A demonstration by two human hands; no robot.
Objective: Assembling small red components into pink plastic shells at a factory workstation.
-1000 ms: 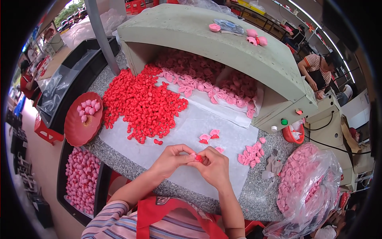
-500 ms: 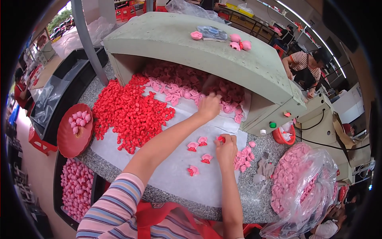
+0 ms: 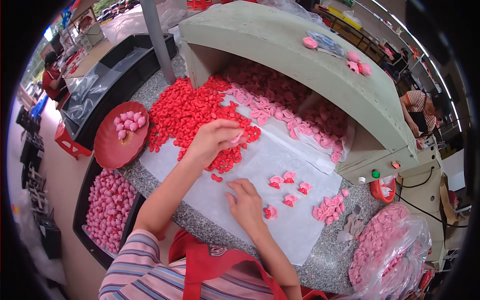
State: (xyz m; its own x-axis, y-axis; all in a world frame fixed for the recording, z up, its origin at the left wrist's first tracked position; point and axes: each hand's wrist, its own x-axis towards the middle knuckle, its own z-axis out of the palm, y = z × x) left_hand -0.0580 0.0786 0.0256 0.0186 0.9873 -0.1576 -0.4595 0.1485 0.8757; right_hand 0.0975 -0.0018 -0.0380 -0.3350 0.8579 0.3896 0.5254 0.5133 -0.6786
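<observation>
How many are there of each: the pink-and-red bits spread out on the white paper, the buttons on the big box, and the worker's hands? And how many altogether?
Pink-and-red bits: 5
Buttons: 3
Hands, left hand and right hand: 2
Total: 10

The left hand (image 3: 215,142) is held over the near right part of the pile of red pieces (image 3: 182,112), fingers bent and pinched; the left forearm (image 3: 172,192) is angled toward the pile. The right hand (image 3: 246,206) is held nearer the body than the pile, fingers loosely parted.
</observation>
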